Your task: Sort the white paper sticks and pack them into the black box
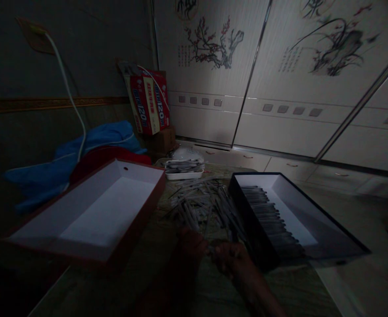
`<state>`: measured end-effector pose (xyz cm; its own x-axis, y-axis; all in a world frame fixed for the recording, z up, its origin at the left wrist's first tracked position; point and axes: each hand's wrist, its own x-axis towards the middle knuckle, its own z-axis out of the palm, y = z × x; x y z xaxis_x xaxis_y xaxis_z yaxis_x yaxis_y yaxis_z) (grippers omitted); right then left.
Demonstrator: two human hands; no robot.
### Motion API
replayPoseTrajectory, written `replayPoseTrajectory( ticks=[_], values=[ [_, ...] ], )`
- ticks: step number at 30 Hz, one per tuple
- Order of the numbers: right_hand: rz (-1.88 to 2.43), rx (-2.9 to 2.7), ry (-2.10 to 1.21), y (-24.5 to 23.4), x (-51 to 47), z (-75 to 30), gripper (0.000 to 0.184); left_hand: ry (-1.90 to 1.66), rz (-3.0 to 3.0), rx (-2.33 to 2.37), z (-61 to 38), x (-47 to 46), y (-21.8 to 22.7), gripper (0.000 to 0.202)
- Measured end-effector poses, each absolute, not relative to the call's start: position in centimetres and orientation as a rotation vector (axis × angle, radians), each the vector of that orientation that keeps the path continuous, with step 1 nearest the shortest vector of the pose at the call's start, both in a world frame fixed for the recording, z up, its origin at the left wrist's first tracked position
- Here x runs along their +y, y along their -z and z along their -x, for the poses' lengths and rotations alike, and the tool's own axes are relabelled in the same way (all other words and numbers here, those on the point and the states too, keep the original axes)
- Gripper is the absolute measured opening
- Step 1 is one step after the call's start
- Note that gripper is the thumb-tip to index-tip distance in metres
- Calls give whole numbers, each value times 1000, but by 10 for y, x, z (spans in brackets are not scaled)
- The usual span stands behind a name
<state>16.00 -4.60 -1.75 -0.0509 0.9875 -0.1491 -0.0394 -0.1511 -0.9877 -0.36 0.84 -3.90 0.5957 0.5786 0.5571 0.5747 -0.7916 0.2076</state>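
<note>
In dim light, my left hand (191, 243) and my right hand (228, 256) meet low in the middle of the view. Both have their fingers curled closed. A small pale bit shows between the fingertips, too dark to identify. Just beyond lies a loose pile of clear, slim pen-like tubes (194, 204); whether any of them is in my left hand I cannot tell. Darker pen-like sticks (227, 211) lean along the black box (253, 224) to the right. Inside that box, many dark pens (269, 218) lie side by side in a row.
A red box (137, 220) with a bare white inside stands on the left of the table (141, 281). Behind the pile is a white tray (184, 175) of similar sticks. Blue cloth (104, 134), a red-and-yellow carton (149, 103) and cabinet doors (207, 119) lie farther back.
</note>
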Motion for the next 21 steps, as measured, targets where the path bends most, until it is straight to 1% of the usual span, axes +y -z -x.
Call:
replayPoseTrajectory(
  ticks=[4,6,9,12,14,17,19,21],
  values=[
    [1224,-1210,-1288,1,-46,-154,44,-975,-2521,1030,6,4,24,19],
    [1238,-1194,-1196,-4,-47,-151,39,-1020,-2277,1056,6,2,20,24],
    [1275,-1226,-998,-3,-50,-145,31,-1061,-1861,1154,5,0,15,25],
    [1266,-1345,-865,-1,-52,-138,24,-1046,-1602,1054,5,-1,8,26],
    [1218,-1406,-817,0,-52,-131,26,-1035,-1500,940,6,-3,2,27],
    [1178,-1445,-723,1,-51,-120,33,-1029,-1368,899,8,-5,-1,28],
    [1185,-1434,-644,0,-51,-114,32,-1021,-1331,920,8,-6,-1,30],
    [1213,-1431,-614,-5,-51,-113,27,-1059,-1312,986,6,-5,-1,31]
  ],
)
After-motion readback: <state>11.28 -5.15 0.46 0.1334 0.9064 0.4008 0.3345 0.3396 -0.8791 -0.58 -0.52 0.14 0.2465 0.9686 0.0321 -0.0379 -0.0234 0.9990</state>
